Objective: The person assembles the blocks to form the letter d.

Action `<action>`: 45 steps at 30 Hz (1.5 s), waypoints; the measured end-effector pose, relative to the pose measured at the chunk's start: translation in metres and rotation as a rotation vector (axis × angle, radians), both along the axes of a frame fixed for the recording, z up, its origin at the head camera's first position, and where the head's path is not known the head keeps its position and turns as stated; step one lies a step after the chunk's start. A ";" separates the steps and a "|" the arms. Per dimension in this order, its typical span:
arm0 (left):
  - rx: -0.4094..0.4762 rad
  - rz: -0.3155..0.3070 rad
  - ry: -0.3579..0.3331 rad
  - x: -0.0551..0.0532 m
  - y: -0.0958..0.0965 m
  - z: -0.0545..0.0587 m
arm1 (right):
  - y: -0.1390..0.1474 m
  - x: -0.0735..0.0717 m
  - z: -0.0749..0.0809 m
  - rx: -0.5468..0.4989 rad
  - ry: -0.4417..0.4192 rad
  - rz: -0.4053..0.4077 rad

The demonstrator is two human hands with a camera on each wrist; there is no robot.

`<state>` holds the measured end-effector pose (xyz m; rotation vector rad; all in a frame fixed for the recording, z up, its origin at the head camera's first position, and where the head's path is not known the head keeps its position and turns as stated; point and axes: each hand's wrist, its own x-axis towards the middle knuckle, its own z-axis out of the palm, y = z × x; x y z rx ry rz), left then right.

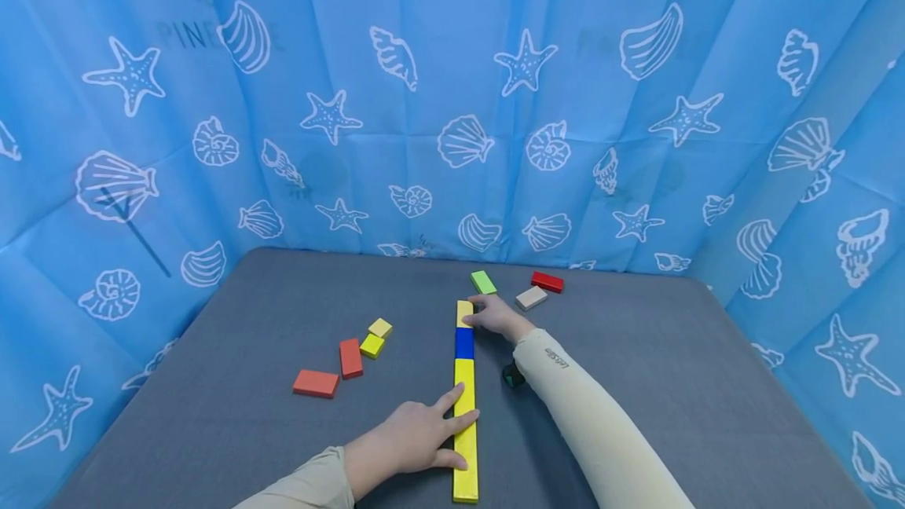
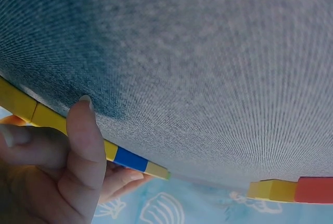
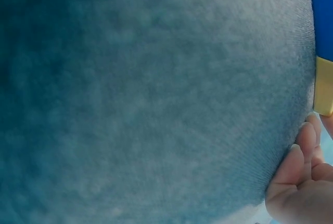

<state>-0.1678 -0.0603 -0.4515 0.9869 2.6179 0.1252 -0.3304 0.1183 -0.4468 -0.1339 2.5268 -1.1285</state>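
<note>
A straight row of blocks runs away from me in the head view: bright yellow blocks nearest, then a blue block, then a pale yellow block at the far end. A seam between yellow blocks shows in the left wrist view. My left hand lies across the yellow part with spread fingers, its fingertips on the blocks. At the far end my right hand holds the pale yellow block, thumb at its right side and index finger at its far edge. The right wrist view shows fingers near that block's end.
Left of the row lie two orange-red blocks, a yellow block and a pale yellow one. Beyond the right hand are a green block, a beige block and a red block. A dark object sits partly under the right forearm.
</note>
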 end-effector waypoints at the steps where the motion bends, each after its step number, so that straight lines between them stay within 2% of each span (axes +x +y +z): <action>1: -0.001 -0.001 -0.001 0.000 0.000 0.000 | 0.000 0.000 0.000 0.000 -0.001 -0.002; 13: -0.003 -0.017 -0.004 0.000 0.002 0.002 | 0.005 0.004 0.001 -0.009 -0.005 -0.017; 23: 0.006 -0.021 -0.007 0.001 0.005 0.004 | 0.014 0.008 -0.002 -0.031 0.027 -0.005; 28: 0.013 -0.016 -0.010 0.001 0.006 0.003 | 0.020 0.021 -0.003 -0.033 0.078 0.006; 34: -0.004 -0.018 0.008 0.002 0.005 0.002 | 0.033 0.048 -0.002 0.028 0.147 0.079; 40: -0.012 0.006 0.085 0.006 0.004 -0.002 | 0.046 0.067 0.006 0.032 0.122 0.124; 45: 0.028 0.051 0.160 0.014 0.004 0.002 | 0.053 0.083 0.009 0.052 0.143 0.190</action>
